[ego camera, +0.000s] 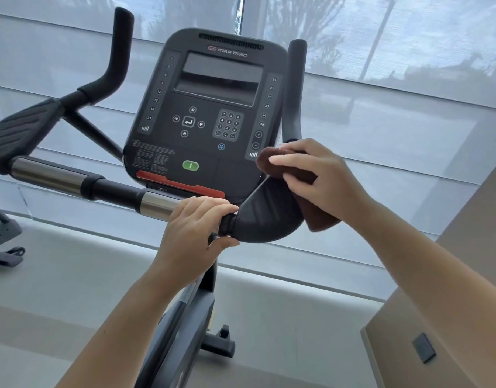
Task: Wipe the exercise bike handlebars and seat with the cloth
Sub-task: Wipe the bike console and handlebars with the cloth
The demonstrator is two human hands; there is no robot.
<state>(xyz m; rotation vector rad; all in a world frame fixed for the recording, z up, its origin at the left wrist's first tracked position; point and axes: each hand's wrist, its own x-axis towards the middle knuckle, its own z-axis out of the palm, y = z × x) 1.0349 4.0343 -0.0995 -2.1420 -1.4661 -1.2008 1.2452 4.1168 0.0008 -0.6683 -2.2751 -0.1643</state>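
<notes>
Pale roller blinds are covering the window behind the exercise bike, which is filling the middle of the view. Its dark console is facing the person, sitting above the handlebars. The right arm pad is curving up toward the upright grip. The left hand is gripping the handlebars just beside that pad, fingers curling over the bar. The right hand is grasping the brown cloth, pressing it against the pad's upper outer edge, one end hanging below.
</notes>
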